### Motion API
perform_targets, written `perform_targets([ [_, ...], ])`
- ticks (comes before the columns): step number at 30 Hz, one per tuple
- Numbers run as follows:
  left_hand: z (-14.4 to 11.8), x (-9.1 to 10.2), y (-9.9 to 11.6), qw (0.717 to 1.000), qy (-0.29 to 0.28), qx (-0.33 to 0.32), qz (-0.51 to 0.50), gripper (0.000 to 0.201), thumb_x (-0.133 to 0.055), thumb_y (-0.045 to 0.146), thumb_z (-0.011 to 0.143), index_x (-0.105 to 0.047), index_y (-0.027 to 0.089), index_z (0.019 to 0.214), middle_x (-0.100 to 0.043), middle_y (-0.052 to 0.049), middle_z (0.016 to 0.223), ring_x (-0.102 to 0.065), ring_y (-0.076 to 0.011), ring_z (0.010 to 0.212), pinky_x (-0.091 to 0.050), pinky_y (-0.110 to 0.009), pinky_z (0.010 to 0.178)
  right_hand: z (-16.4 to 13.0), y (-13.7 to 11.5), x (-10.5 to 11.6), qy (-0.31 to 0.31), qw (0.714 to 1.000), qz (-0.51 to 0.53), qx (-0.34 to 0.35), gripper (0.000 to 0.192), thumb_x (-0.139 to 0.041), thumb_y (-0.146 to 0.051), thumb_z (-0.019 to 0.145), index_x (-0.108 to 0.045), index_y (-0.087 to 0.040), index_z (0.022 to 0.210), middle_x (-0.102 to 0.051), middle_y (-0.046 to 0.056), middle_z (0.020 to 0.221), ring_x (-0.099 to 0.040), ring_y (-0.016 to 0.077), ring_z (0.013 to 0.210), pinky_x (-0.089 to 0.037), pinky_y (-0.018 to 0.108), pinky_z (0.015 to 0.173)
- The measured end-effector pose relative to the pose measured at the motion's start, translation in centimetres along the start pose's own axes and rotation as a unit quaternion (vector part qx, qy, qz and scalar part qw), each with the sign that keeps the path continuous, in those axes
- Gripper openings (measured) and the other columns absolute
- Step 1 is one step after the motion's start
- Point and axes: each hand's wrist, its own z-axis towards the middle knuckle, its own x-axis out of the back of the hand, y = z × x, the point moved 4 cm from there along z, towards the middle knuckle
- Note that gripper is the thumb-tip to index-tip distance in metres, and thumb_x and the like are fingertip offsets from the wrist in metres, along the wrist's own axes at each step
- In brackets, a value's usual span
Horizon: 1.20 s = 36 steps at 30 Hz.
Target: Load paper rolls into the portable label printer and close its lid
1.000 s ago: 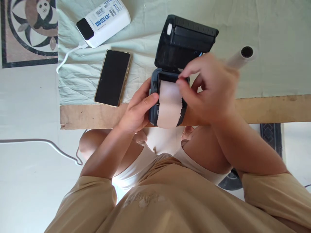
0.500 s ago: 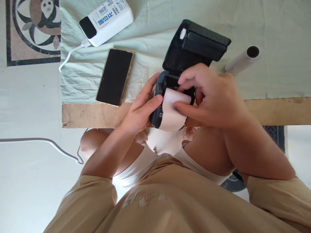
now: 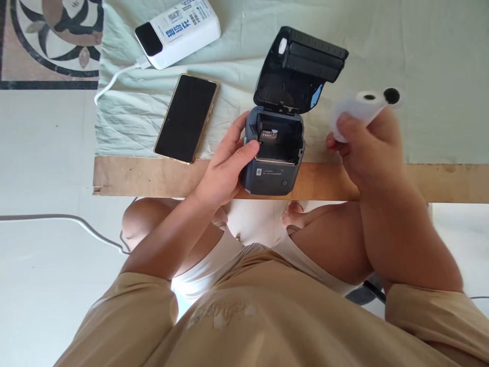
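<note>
My left hand (image 3: 225,163) grips the left side of a dark portable label printer (image 3: 270,176) at the table's front edge. The printer's lid (image 3: 294,66) stands swung up, and its paper bay (image 3: 280,145) holds no roll. To the right, my right hand (image 3: 372,145) is closed on a small white paper roll (image 3: 355,111), blurred by motion, with its loose end under the thumb. Just beyond that hand is a second white roll with a dark core (image 3: 391,96), mostly hidden by the hand and the first roll.
A black-screened phone (image 3: 186,118) lies left of the printer on the pale green cloth (image 3: 443,102). Behind it is a white power bank (image 3: 187,33) with a white cable (image 3: 118,75). A bare wooden edge (image 3: 153,176) runs along the front of the table.
My right hand has lifted the paper roll out of the printer bay and carried it right, beside the other roll. My left hand still holds the printer.
</note>
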Motion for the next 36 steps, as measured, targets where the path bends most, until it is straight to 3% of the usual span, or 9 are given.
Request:
perform_targets([
  [4,-0.1,0.0,0.1,1.0,0.0,0.005,0.012,0.053,-0.087,0.044,0.1,-0.067,0.025,0.145,-0.088,-0.006,0.132,-0.082,-0.0323,0.143,-0.07,-0.033,0.086,-0.7,-2.4,-0.7,-0.06,0.97,-0.198,0.128,0.035,-0.087,-0.044,0.096,-0.069,-0.033,0.124,-0.079,0.009,0.124,-0.076,0.0321,0.11,-0.065,0.052,0.097],
  [13,-0.1,0.0,0.2,1.0,-0.006,0.001,0.001,0.048,-0.086,0.039,0.101,-0.07,0.025,0.144,-0.085,-0.006,0.141,-0.068,-0.0337,0.163,-0.072,-0.042,0.113,-1.0,-3.6,-1.0,-0.087,0.949,-0.285,0.105,0.06,-0.083,-0.037,0.092,-0.06,-0.037,0.148,-0.085,0.006,0.118,-0.081,0.0328,0.1,-0.064,0.05,0.09],
  [15,0.0,0.0,0.1,1.0,0.001,0.0,0.005,0.053,-0.088,0.043,0.099,-0.07,0.025,0.145,-0.085,-0.007,0.139,-0.07,-0.036,0.16,-0.073,-0.043,0.11,-1.4,-4.8,-0.2,-0.046,0.952,-0.25,0.173,0.055,-0.08,-0.041,0.095,-0.062,-0.037,0.147,-0.085,0.006,0.12,-0.082,0.0329,0.103,-0.063,0.049,0.087],
  [18,0.0,0.2,-0.2,1.0,0.022,0.005,0.017,0.061,-0.092,0.05,0.094,-0.07,0.026,0.146,-0.083,-0.008,0.138,-0.073,-0.0398,0.154,-0.073,-0.046,0.108,-1.5,-5.8,3.1,0.076,0.924,-0.254,0.276,0.042,-0.067,-0.044,0.109,-0.065,-0.05,0.15,-0.079,0.002,0.116,-0.082,0.0309,0.104,-0.059,0.048,0.084],
  [21,0.0,0.3,-0.3,0.999,0.027,0.014,0.022,0.066,-0.094,0.051,0.091,-0.07,0.026,0.147,-0.083,-0.009,0.138,-0.074,-0.0406,0.152,-0.072,-0.047,0.109,-0.2,-4.1,5.6,0.103,0.91,-0.319,0.243,0.051,-0.065,-0.043,0.113,-0.059,-0.058,0.162,-0.073,0.001,0.143,-0.076,0.0368,0.132,-0.063,0.054,0.1],
  [25,-0.1,0.1,0.0,1.0,0.02,0.009,0.022,0.061,-0.093,0.05,0.093,-0.071,0.026,0.145,-0.084,-0.008,0.141,-0.07,-0.0388,0.158,-0.072,-0.044,0.11,1.4,-0.9,5.8,0.076,0.917,-0.366,0.135,0.052,-0.077,-0.031,0.103,-0.07,-0.033,0.154,-0.07,0.014,0.14,-0.075,0.0384,0.127,-0.062,0.064,0.114],
  [30,-0.1,0.0,0.1,1.0,0.019,0.002,0.022,0.05,-0.093,0.05,0.094,-0.077,0.028,0.137,-0.086,-0.005,0.141,-0.065,-0.035,0.165,-0.07,-0.042,0.116,1.9,0.3,5.5,0.076,0.915,-0.383,0.102,0.046,-0.072,-0.021,0.099,-0.077,-0.035,0.142,-0.067,0.01,0.131,-0.076,0.0331,0.115,-0.064,0.06,0.107],
  [33,-0.2,0.0,0.0,1.0,0.014,0.0,0.01,0.052,-0.094,0.048,0.094,-0.076,0.028,0.138,-0.086,-0.006,0.139,-0.066,-0.0345,0.164,-0.071,-0.042,0.114,1.6,-0.7,6.0,0.059,0.92,-0.35,0.167,0.06,-0.07,-0.025,0.103,-0.062,-0.044,0.159,-0.069,0.006,0.127,-0.076,0.0309,0.111,-0.066,0.051,0.093],
  [36,-0.1,0.2,-0.1,1.0,0.004,0.0,0.002,0.059,-0.096,0.051,0.094,-0.071,0.028,0.143,-0.087,-0.006,0.138,-0.076,-0.0342,0.151,-0.074,-0.041,0.099,0.2,-3.8,5.1,0.051,0.93,-0.266,0.248,0.065,-0.064,-0.031,0.109,-0.044,-0.051,0.169,-0.066,0.006,0.141,-0.078,0.0292,0.111,-0.064,0.044,0.08],
])
